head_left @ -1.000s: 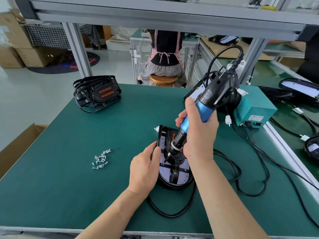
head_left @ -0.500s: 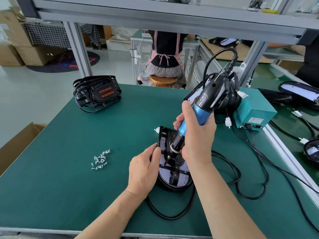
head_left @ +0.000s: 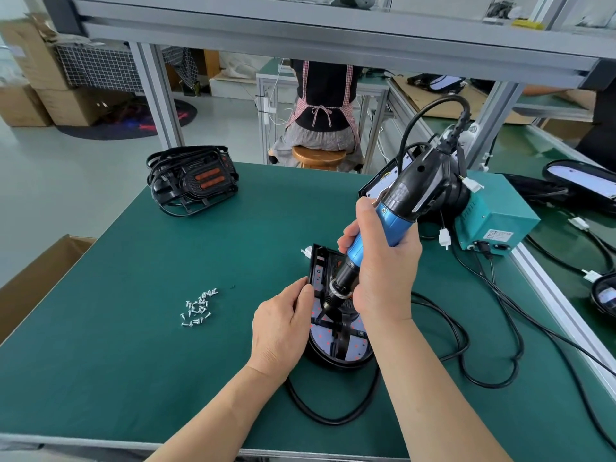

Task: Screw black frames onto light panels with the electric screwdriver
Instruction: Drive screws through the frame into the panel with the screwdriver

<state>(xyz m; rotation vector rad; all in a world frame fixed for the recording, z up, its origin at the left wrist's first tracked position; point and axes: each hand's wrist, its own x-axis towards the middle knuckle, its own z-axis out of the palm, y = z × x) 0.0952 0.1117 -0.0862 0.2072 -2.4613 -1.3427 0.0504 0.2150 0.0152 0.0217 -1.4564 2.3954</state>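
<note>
Head view: the right hand [head_left: 383, 271] is clenched round the blue barrel of the electric screwdriver [head_left: 410, 198], which tilts up and to the right, its bit set down on the black frame [head_left: 340, 341] just beside the left thumb. The left hand [head_left: 280, 331] grasps the left edge of the light panel [head_left: 356, 348], thumb on top and fingers curled at the rim. The panel lies flat on the green bench mat [head_left: 133, 361] directly before the person, LED face up, with the frame seated over it; whether the bit engages a screw cannot be told. A black cable [head_left: 466, 345] loops from under the panel and across the mat to the right. A loose heap of small silver screws [head_left: 198, 308] lies to the left of the panel, well apart from it. A teal power supply box [head_left: 493, 221] stands at the right edge of the bench behind the screwdriver. A stack of spare black frames [head_left: 193, 181] rests at the far left corner. Further lamps [head_left: 580, 181] lie on the neighbouring bench to the right. Beyond, a seated person [head_left: 323, 105] occupies a wooden stool [head_left: 318, 156].
</note>
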